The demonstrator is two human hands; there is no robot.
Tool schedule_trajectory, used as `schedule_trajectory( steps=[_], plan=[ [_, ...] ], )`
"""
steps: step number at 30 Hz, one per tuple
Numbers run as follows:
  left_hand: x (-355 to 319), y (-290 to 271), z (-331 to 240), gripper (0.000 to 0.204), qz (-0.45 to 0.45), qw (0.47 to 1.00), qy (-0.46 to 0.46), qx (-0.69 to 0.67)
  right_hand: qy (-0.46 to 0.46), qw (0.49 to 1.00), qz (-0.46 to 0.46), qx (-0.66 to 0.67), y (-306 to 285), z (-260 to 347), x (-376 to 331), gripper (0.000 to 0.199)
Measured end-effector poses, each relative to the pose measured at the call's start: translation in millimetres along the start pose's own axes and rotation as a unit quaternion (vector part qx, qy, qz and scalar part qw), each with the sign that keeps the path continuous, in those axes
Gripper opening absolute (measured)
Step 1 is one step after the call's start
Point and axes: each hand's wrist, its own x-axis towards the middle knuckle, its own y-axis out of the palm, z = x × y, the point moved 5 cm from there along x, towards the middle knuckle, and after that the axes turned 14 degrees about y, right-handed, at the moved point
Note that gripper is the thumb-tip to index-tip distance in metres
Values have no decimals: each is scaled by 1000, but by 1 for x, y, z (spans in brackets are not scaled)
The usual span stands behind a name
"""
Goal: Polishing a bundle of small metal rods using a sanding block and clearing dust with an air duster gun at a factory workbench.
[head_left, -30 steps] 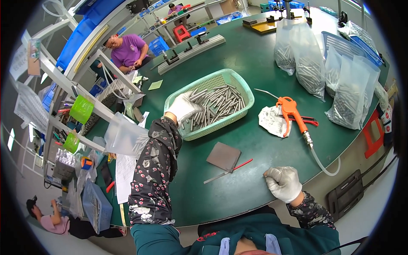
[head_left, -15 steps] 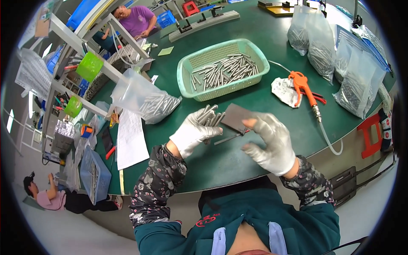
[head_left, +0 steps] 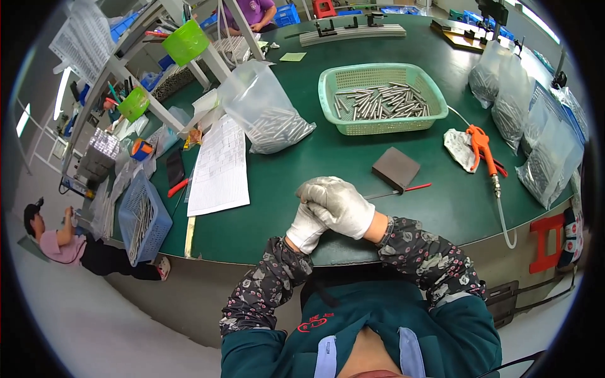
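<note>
In front of me at the table's near edge, my two white-gloved hands are pressed together. My left hand [head_left: 305, 229] is closed; the bundle of metal pins seen in it a moment earlier is hidden behind the other glove. Over its fingers my right hand [head_left: 344, 206] is wrapped, closed, and what lies inside its grip does not show. A dark square block [head_left: 396, 169] rests on the table just beyond, to the right. Beside the block lies a thin tool with a red handle [head_left: 418, 186]. Further back stands a light green basket [head_left: 384, 128] holding many metal pins [head_left: 381, 102].
Left of the basket sits a plastic bag of pins [head_left: 271, 129], beside printed sheets [head_left: 217, 173]. An orange air gun [head_left: 482, 148] lies on the right with a white cloth [head_left: 459, 151]. Several more filled bags [head_left: 545, 167] line the right edge. A blue basket [head_left: 151, 220] stands at the left.
My right hand has moved left and closed over my left hand, covering the pins. My view has shifted, so the table's things appear further right.
</note>
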Motion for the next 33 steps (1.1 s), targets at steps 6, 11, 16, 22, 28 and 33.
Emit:
schedule_trajectory(
  steps=[6,11,16,22,28,33],
  plan=[
    [-3,4,-11,42,-67,952,-74,-290,-49,997,4,-57,11,0,-3,19],
    [9,17,-39,52,-171,734,-249,-609,-17,999,-20,-22,-8,0,-4,43],
    [4,0,-39,62,-80,981,-11,-177,113,986,-113,-46,-37,-18,-7,25],
    [5,-6,-31,56,-42,994,-95,-34,364,930,48,26,-19,-35,-24,21],
    [4,-6,-44,54,-94,992,-63,-52,280,940,53,186,-2,-49,-29,20],
    [1,-8,-41,57,-70,993,-79,-46,282,936,35,210,-2,-52,-31,20]
  ],
)
